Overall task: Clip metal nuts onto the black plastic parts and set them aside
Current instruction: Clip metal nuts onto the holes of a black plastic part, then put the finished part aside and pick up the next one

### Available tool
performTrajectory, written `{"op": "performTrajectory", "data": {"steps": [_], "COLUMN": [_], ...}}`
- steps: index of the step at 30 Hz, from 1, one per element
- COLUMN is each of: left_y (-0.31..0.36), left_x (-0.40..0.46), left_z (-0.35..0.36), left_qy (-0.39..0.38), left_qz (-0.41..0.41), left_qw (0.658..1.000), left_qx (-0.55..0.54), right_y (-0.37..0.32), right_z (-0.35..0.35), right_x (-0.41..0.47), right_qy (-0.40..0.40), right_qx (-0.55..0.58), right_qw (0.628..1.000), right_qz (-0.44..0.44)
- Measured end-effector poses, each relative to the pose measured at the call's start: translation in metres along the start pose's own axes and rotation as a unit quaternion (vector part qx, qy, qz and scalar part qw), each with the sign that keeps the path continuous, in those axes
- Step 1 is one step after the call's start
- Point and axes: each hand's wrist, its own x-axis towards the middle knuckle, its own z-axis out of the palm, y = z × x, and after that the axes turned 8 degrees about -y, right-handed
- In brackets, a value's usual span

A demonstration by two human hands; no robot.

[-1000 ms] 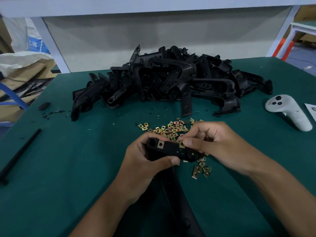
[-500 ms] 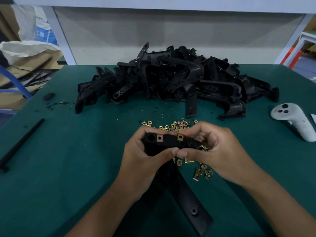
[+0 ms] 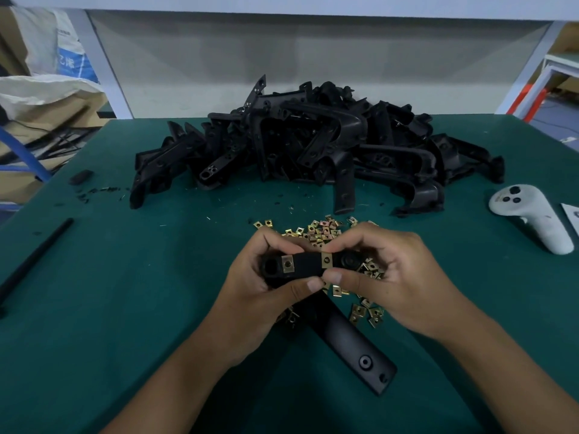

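While held, two clipped nuts [image 3: 326, 260].

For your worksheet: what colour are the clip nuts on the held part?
Brassy gold clip nuts, clearest in the head view.

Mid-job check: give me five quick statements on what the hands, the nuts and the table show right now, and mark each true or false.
1. Both hands, left hand and right hand, grip the black plastic part. True.
2. The part carries no metal nuts. False: two clipped nuts show on it.
3. Loose nuts lie on the green table beyond the hands. True.
4. The white controller sits on the person's left. False: it lies to the right.
5. The pile of black parts is behind the loose nuts. True.
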Motion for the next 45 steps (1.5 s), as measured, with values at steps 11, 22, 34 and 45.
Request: {"op": "performTrajectory", "data": {"steps": [11,22,34,45], "left_y": [0.001,-0.004,-0.002,-0.005], "left_x": [0.001,-0.002,-0.001,-0.001], "left_z": [0.002,0.001,0.006,0.004], "left_qy": [0.111,0.108,0.134,0.132], "left_qz": [0.045,0.042,0.059,0.071], "left_qw": [0.991,0.989,0.977,0.976], "left_qx": [0.067,0.087,0.157,0.161], "right_y": [0.010,0.016,0.020,0.019], "right_z": [0.010,0.010,0.015,0.015], "right_x": [0.000,0.000,-0.001,0.000], "right_qy": [0.108,0.072,0.101,0.119], "right_qx": [-0.111,-0.138,-0.133,-0.120], "right_qw": [0.986,0.985,0.984,0.982], "right_qz": [-0.065,-0.071,-0.054,-0.079]}}
